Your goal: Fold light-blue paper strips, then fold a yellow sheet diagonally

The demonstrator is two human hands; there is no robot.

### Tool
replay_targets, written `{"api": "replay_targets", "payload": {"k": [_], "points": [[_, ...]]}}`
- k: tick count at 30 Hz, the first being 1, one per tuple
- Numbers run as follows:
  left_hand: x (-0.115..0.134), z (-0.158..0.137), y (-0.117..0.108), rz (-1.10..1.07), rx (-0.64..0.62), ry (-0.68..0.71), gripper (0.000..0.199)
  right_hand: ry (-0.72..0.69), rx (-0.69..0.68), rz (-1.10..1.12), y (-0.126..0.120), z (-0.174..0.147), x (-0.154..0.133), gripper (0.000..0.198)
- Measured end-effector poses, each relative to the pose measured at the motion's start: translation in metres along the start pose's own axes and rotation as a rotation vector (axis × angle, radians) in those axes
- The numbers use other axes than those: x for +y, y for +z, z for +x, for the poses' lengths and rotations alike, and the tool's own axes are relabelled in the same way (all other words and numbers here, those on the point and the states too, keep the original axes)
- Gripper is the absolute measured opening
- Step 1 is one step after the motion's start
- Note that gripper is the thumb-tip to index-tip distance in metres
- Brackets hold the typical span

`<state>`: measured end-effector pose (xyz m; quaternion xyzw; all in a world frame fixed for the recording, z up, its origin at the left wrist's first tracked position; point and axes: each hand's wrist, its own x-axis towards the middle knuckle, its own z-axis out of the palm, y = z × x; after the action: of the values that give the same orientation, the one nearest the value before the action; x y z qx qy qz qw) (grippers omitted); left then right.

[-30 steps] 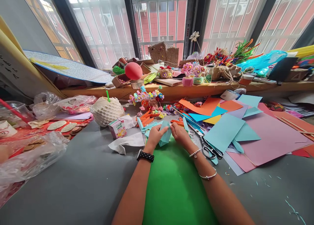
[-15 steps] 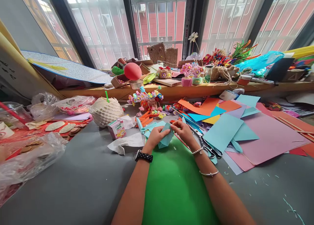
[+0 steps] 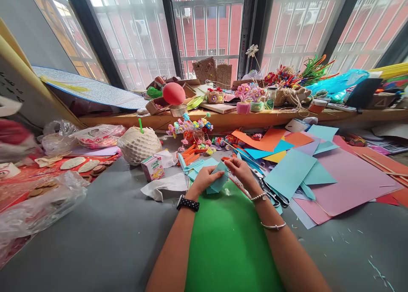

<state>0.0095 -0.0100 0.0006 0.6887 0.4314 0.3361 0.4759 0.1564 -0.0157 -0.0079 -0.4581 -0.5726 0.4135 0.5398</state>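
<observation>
My left hand [image 3: 204, 182] grips a folded light-blue paper [image 3: 219, 180], thumb on its near face. Close by on the right, my right hand [image 3: 240, 171] has thumb and fingers pinched together just beyond the paper's edge. Whatever sits in that pinch is too small to make out. Underneath both forearms lies a green sheet [image 3: 232, 241]. More light-blue paper pieces [image 3: 194, 166] lie behind my left hand, partly covered by it. Black-handled scissors [image 3: 270, 192] rest beside my right wrist.
Coloured paper sheets [image 3: 347, 177] spread over the right side. Leftward stand a small pink carton [image 3: 152, 168] and a netted coconut [image 3: 139, 145] with a green straw; a tissue [image 3: 164, 185] lies nearer. Yarn flowers [image 3: 191, 128] stand behind my hands. Plastic bags [image 3: 47, 202] occupy the far left.
My right hand has drawn slightly away from the paper's edge, and the paper has tilted a little in my left hand. A blurred red-and-white shape has appeared at the left edge.
</observation>
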Motion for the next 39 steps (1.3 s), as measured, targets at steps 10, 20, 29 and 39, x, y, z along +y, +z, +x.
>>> {"api": "replay_targets", "payload": {"k": [10, 20, 29, 39], "points": [[-0.004, 0.006, -0.004, -0.323, 0.415, -0.028, 0.061, 0.178, 0.115, 0.32, -0.001, -0.002, -0.005, 0.027], [0.0, 0.003, 0.002, -0.34, 0.239, -0.034, 0.028, 0.29, -0.099, 0.375, 0.009, -0.005, -0.006, 0.022], [-0.005, 0.006, -0.001, -0.427, 0.422, -0.011, 0.032, 0.093, -0.353, -0.012, 0.007, -0.003, 0.001, 0.017], [-0.015, 0.01, -0.004, -0.356, 0.468, 0.005, 0.05, -0.326, -0.073, -0.255, 0.007, -0.004, -0.001, 0.022]]}}
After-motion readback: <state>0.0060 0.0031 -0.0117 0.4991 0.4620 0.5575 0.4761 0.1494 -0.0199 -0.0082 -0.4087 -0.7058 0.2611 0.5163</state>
